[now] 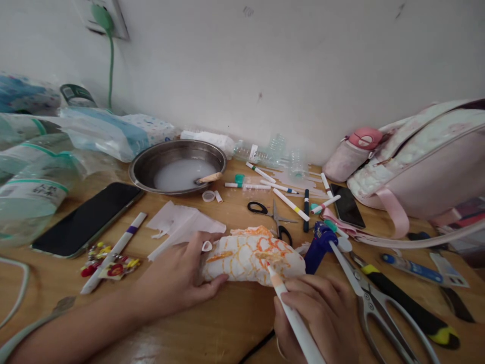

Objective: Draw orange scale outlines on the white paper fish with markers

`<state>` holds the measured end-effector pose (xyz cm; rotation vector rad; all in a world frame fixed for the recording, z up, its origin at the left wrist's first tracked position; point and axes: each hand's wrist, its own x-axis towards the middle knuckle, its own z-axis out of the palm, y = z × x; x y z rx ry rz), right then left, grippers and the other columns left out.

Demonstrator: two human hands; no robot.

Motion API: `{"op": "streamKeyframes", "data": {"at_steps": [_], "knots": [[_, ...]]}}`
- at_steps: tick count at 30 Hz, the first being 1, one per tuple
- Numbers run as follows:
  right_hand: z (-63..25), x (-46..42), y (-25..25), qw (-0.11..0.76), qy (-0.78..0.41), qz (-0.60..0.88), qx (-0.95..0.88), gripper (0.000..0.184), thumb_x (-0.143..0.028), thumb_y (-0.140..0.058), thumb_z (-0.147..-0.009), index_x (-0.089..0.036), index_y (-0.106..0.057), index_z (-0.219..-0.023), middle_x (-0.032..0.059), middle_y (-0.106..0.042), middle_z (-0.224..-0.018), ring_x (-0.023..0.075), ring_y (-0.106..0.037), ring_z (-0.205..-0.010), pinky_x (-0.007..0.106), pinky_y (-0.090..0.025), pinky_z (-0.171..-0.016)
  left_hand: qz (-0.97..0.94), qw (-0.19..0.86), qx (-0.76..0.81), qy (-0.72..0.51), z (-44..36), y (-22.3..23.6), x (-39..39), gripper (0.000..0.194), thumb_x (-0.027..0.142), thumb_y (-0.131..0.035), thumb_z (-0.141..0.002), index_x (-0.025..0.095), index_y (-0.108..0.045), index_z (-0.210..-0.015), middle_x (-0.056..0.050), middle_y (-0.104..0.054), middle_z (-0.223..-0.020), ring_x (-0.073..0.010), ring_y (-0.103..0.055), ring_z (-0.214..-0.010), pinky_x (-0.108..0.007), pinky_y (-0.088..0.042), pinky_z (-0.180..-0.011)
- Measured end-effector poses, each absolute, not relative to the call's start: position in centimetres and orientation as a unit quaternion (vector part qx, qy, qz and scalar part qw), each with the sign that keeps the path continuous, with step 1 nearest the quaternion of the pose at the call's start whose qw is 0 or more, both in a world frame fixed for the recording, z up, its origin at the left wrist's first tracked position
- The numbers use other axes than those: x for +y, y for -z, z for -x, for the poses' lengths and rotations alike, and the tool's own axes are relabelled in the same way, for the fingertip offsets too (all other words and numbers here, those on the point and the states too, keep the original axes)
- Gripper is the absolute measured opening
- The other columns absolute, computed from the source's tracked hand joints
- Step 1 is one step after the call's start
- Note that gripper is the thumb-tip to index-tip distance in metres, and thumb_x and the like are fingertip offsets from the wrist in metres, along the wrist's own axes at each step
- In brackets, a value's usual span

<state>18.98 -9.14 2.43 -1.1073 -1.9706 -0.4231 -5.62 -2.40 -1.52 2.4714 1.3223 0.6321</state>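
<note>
A white, paper-covered craft piece point(242, 259) with orange scale-like lines lies across the near middle of the table. My left hand point(180, 273) grips its left end, thumb below and fingers on top. In my right hand point(318, 313) is a white marker point(293, 316) with a pale orange band, its tip at the drawn-on surface. Behind the piece lie small black-handled scissors point(275, 215), partly hidden by it. A torn sheet of white paper point(189, 222) is just beyond my left hand. The blue glue-gun-like tool point(320, 245) stands by the piece's right end.
A metal bowl of cloudy liquid point(178, 189) sits at the back. Several markers point(290, 203) and cut plastic bottles point(275, 149) lie behind. Large metal scissors point(379, 303) and a black-yellow cutter point(413, 303) are at right; a phone point(89, 217) is at left.
</note>
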Motion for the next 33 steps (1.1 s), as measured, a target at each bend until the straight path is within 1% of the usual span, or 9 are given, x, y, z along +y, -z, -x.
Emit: {"op": "streamKeyframes", "data": {"at_steps": [4,13,17,21,27,33], "knots": [[-19.01,-8.93,-2.50,0.407,0.175,0.444,-0.779,0.011,-0.008,-0.060,-0.090,-0.017,-0.059,-0.086,-0.0004,-0.075,-0.072,0.0150,-0.071,-0.064,0.034,-0.042,-0.075,-0.849,0.127,0.463,-0.221,5.65,1.73,-2.39,0.040,0.044,-0.051,-0.089,0.024,-0.042,-0.123,-0.008,-0.075,-0.107,-0.0277,-0.076,-0.088,-0.035,-0.059,-0.075],[-19.07,-8.86,-2.56,0.400,0.175,0.434,-0.788,0.012,-0.007,-0.059,-0.089,-0.018,-0.057,-0.085,-0.0016,-0.075,-0.070,0.0137,-0.070,-0.064,0.033,-0.043,-0.075,-0.853,0.112,0.453,-0.236,5.67,1.83,-2.36,0.041,0.043,-0.053,-0.087,0.025,-0.042,-0.122,-0.005,-0.075,-0.102,-0.0247,-0.076,-0.082,-0.031,-0.059,-0.073],[-19.03,-8.63,-2.60,0.404,0.169,0.426,-0.792,0.012,-0.006,-0.059,-0.088,-0.018,-0.058,-0.084,-0.0022,-0.075,-0.071,0.0123,-0.071,-0.064,0.031,-0.044,-0.073,-0.856,0.102,0.448,-0.237,5.64,1.70,-2.33,0.039,0.043,-0.051,-0.088,0.026,-0.040,-0.121,-0.005,-0.075,-0.099,-0.0251,-0.076,-0.079,-0.031,-0.059,-0.069],[-18.90,-8.69,-2.44,0.410,0.170,0.433,-0.784,0.014,-0.007,-0.057,-0.090,-0.019,-0.058,-0.083,-0.0026,-0.074,-0.070,0.0128,-0.070,-0.064,0.032,-0.044,-0.073,-0.861,0.093,0.439,-0.240,5.55,1.65,-2.20,0.039,0.045,-0.050,-0.089,0.026,-0.038,-0.121,-0.005,-0.075,-0.097,-0.0245,-0.076,-0.076,-0.031,-0.059,-0.066],[-18.76,-9.05,-2.36,0.411,0.175,0.432,-0.784,0.014,-0.007,-0.056,-0.091,-0.019,-0.058,-0.084,-0.0029,-0.075,-0.069,0.0132,-0.071,-0.063,0.033,-0.043,-0.073,-0.861,0.088,0.435,-0.247,5.57,1.70,-2.21,0.038,0.046,-0.049,-0.089,0.027,-0.037,-0.120,-0.006,-0.076,-0.100,-0.0254,-0.077,-0.080,-0.032,-0.060,-0.067],[-19.03,-8.98,-2.38,0.407,0.166,0.422,-0.793,0.013,-0.005,-0.058,-0.085,-0.017,-0.057,-0.083,-0.0018,-0.074,-0.069,0.0138,-0.070,-0.064,0.032,-0.043,-0.074,-0.863,0.095,0.430,-0.247,5.67,1.78,-2.02,0.040,0.047,-0.050,-0.090,0.028,-0.036,-0.122,-0.005,-0.076,-0.101,-0.0231,-0.076,-0.075,-0.031,-0.060,-0.065]]}}
